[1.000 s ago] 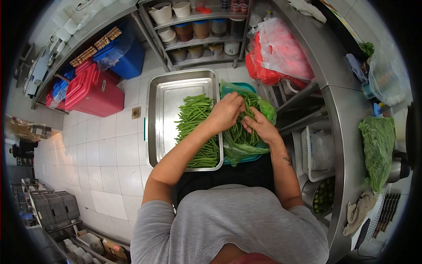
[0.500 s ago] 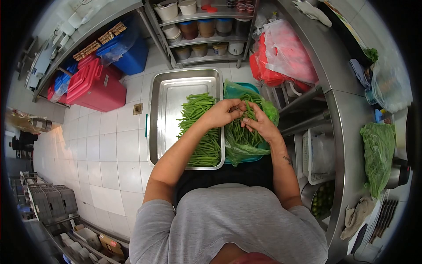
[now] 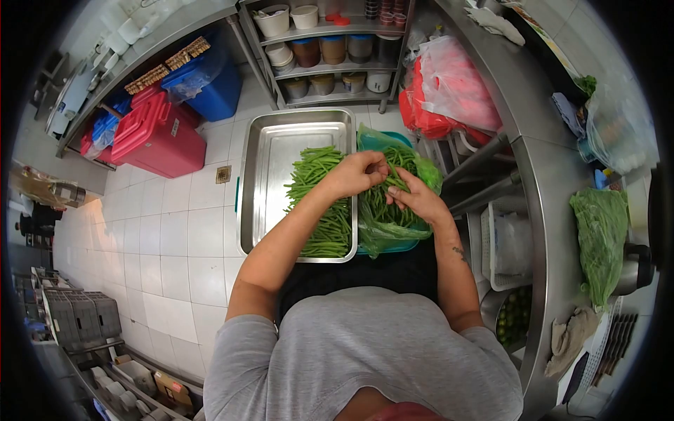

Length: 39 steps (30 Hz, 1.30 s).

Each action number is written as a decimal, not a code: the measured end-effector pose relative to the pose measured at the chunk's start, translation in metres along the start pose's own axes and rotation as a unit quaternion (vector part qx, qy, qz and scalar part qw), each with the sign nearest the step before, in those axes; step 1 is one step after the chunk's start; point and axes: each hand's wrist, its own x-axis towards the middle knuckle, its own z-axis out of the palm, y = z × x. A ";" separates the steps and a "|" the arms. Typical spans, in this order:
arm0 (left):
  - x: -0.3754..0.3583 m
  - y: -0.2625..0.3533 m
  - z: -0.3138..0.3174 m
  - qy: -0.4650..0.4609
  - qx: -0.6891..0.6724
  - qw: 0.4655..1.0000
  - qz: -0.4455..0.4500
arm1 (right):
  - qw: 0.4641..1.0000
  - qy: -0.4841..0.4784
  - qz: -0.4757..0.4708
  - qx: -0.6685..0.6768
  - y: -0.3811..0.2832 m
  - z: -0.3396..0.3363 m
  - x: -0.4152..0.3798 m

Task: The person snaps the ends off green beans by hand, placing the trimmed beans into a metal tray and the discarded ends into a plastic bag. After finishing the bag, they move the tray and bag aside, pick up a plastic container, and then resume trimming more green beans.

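Observation:
My right hand [image 3: 423,199] has its fingers closed on a few green beans [image 3: 397,181] above an opened green plastic bag [image 3: 379,240]. Beside it, my left hand [image 3: 358,174] pinches at the tips of these beans, its thumb and fingers pressed together. More green beans [image 3: 385,212] fill the bag, which rests in a teal container [image 3: 399,137]. To the left, a deep metal tray [image 3: 270,175] holds a long pile of green beans [image 3: 326,228] along its right side. My left wrist crosses over that pile.
A metal shelf rack [image 3: 330,68] with tubs stands ahead. Red and blue bins [image 3: 158,137] sit under the left counter. On the right runs a steel counter [image 3: 554,210] bearing a green bag of leaves [image 3: 600,242]; a white basket [image 3: 505,242] is below it.
My left hand has moved slightly apart from the right one, with its fingers curled in more. The right hand stays nearly in place. The view has shifted a little.

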 end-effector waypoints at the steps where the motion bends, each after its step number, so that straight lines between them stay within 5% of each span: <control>1: 0.000 0.002 0.000 -0.002 0.025 1.000 0.012 | 1.000 0.002 0.000 -0.020 0.001 0.000 0.000; 5: 0.004 -0.003 0.014 0.087 0.220 0.968 0.090 | 0.981 0.066 -0.048 -0.178 0.004 0.004 -0.003; 8: 0.008 -0.004 0.047 0.314 0.431 0.832 0.152 | 0.925 0.140 -0.094 -0.341 0.007 0.014 -0.009; 9: 0.011 -0.018 0.048 0.329 0.368 0.864 0.104 | 0.900 0.161 -0.105 -0.391 0.009 0.018 -0.011; 11: 0.025 -0.049 0.048 0.349 0.233 0.908 0.009 | 0.936 0.181 -0.091 -0.289 0.012 0.023 -0.018; 16: 0.010 -0.034 0.033 0.146 0.083 0.984 -0.057 | 0.976 0.186 -0.033 -0.107 0.019 0.009 -0.029; 17: 0.008 -0.029 0.031 0.154 0.096 0.983 0.005 | 0.978 0.181 -0.036 -0.094 0.021 0.007 -0.027; 21: -0.006 -0.007 0.030 0.133 0.218 0.951 0.174 | 0.985 0.162 -0.022 -0.051 0.022 0.006 -0.027; 26: -0.008 0.002 0.036 0.146 0.370 0.895 0.202 | 0.978 0.208 -0.001 0.015 0.010 0.017 -0.019; 30: 0.026 -0.037 0.051 0.334 0.175 0.926 0.040 | 0.979 0.200 -0.021 0.003 0.015 0.025 -0.012; 33: 0.031 -0.052 0.041 0.176 0.097 0.979 -0.036 | 0.979 0.181 -0.004 0.089 0.002 0.023 -0.009; 34: 0.030 -0.040 0.035 0.074 0.122 0.978 -0.149 | 0.978 0.186 0.012 0.091 0.006 0.015 -0.007; 37: 0.025 -0.033 0.025 0.205 0.122 0.969 0.066 | 0.974 0.208 0.045 0.077 -0.004 0.010 0.001; 39: 0.026 -0.016 0.011 0.160 0.013 0.985 0.065 | 0.978 0.196 0.043 0.052 -0.008 0.005 0.003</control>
